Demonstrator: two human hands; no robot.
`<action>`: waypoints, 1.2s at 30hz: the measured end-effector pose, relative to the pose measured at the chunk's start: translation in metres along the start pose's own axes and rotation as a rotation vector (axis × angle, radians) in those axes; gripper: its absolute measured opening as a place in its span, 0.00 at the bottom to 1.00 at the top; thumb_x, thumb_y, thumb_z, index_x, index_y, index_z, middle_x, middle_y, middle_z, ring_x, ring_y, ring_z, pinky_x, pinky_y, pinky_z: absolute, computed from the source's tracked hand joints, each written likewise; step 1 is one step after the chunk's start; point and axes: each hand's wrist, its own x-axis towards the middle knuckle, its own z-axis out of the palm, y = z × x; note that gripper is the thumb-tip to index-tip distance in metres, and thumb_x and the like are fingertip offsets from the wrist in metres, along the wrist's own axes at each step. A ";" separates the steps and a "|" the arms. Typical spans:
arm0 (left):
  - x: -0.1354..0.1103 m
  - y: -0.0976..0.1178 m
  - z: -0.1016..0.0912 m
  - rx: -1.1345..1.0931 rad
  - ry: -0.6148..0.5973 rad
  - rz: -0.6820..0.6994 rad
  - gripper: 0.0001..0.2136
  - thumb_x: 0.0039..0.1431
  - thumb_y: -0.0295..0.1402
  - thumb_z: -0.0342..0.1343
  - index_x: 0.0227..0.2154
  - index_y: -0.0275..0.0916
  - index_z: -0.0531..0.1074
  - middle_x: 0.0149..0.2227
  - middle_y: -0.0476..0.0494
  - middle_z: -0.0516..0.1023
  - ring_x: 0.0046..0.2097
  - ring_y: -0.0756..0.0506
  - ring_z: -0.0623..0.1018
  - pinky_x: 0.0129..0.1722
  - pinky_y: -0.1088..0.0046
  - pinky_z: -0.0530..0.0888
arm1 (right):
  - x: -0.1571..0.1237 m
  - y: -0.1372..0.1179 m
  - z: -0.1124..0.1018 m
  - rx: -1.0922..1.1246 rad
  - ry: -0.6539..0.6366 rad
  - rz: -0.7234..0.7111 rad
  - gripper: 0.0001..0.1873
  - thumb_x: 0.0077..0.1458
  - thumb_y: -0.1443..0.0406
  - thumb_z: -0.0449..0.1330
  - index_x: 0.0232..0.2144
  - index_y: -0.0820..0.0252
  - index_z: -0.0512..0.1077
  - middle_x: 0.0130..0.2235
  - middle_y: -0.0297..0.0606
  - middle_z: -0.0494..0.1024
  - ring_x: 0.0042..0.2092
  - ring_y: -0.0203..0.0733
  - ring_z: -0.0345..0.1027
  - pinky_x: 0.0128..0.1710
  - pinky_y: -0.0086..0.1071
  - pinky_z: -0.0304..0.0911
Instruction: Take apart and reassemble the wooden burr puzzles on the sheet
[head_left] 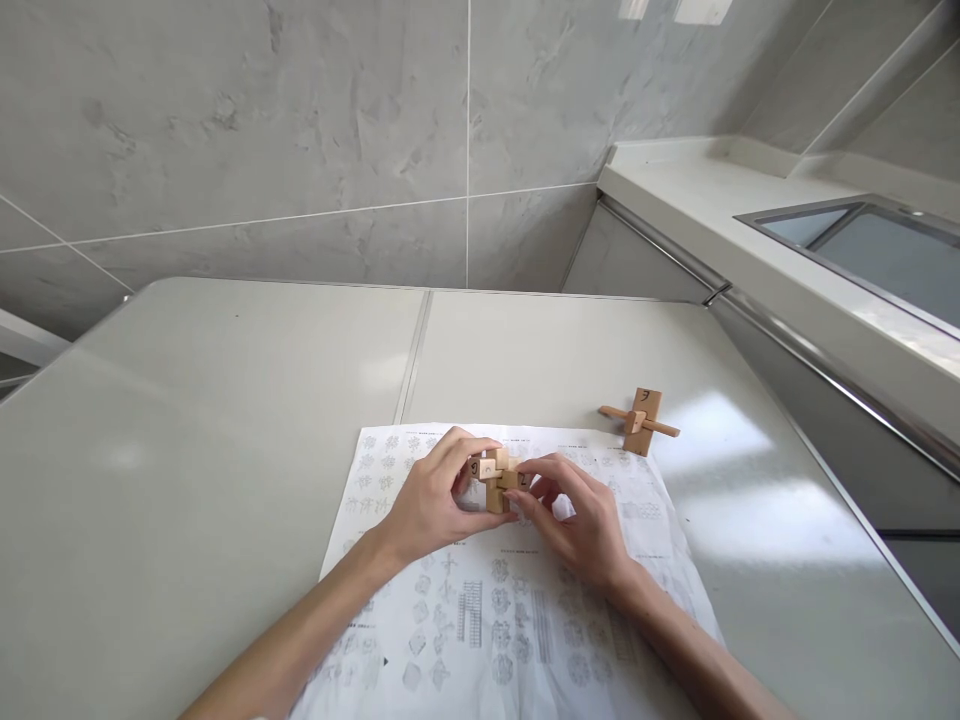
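Note:
A small wooden block puzzle (497, 480) of interlocked pale and tan pieces is held just above a printed instruction sheet (495, 610). My left hand (431, 500) pinches its left side, with fingers curled over the top. My right hand (577, 520) grips its right side with thumb and fingertips. Both hands touch the puzzle at once. A second wooden puzzle (640, 420), a flat block crossed by thin sticks, lies on the table beyond the sheet's right corner, apart from both hands.
The sheet lies on a grey table (187, 450) with a seam down its middle. A tiled wall rises behind. To the right runs a white counter (720, 200) with a sunken sink (862, 240), separated by a gap.

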 end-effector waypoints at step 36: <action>0.002 0.010 -0.003 -0.178 0.051 -0.018 0.28 0.49 0.41 0.79 0.50 0.43 0.73 0.45 0.44 0.80 0.40 0.45 0.80 0.36 0.70 0.78 | -0.002 0.004 0.000 0.092 -0.083 0.184 0.09 0.74 0.61 0.55 0.54 0.53 0.70 0.34 0.34 0.76 0.29 0.39 0.71 0.29 0.33 0.66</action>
